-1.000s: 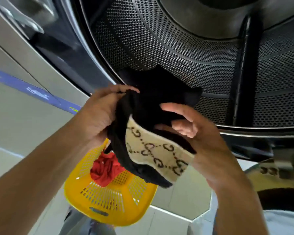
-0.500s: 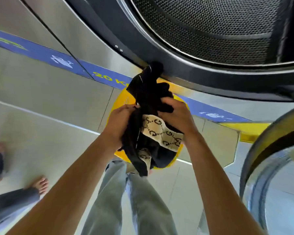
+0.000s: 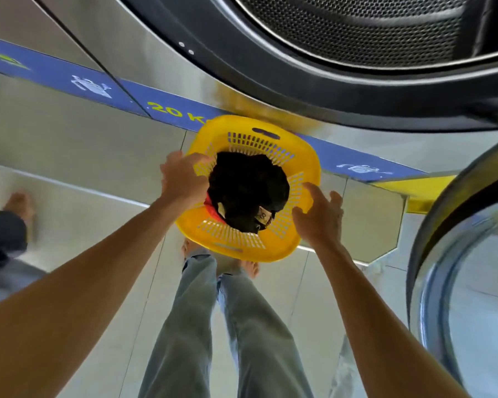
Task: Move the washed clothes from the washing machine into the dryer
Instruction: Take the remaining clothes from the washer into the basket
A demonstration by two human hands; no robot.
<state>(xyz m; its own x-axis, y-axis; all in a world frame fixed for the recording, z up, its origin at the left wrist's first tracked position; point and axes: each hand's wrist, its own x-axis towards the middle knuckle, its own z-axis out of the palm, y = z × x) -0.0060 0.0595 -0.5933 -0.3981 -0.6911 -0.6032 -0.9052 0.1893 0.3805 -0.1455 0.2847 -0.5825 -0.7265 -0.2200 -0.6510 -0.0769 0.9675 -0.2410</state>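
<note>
The yellow laundry basket (image 3: pixel 305 156) stands on the floor directly below the open drum (image 3: pixel 357 27) of the washing machine, in front of the person's legs (image 3: pixel 213 326). The basket walls are perforated with slots, and a handle slot is visible in the far rim.

The washed clothes lie inside the basket. A black garment (image 3: pixel 247 188) fills most of the basket's interior. A beige patterned band (image 3: pixel 262 216) shows at its near edge, and a red garment (image 3: pixel 210 203) shows at its left edge, partly beneath the black one.

The left hand (image 3: pixel 181 182) is at the basket's left rim. Its fingers (image 3: pixel 202 160) curl over the inner wall; actual contact with the rim cannot be confirmed. The right hand (image 3: pixel 321 216) is above the basket's right rim. Its fingers (image 3: pixel 314 189) are spread and slightly bent, and they hold nothing.

A blue strip (image 3: pixel 161 107) with the marking "20 K" runs across the stainless machine front behind the basket. The round glass door (image 3: pixel 466 282) stands open at the right. A second person's bare foot (image 3: pixel 20 203) is visible at the left edge.
</note>
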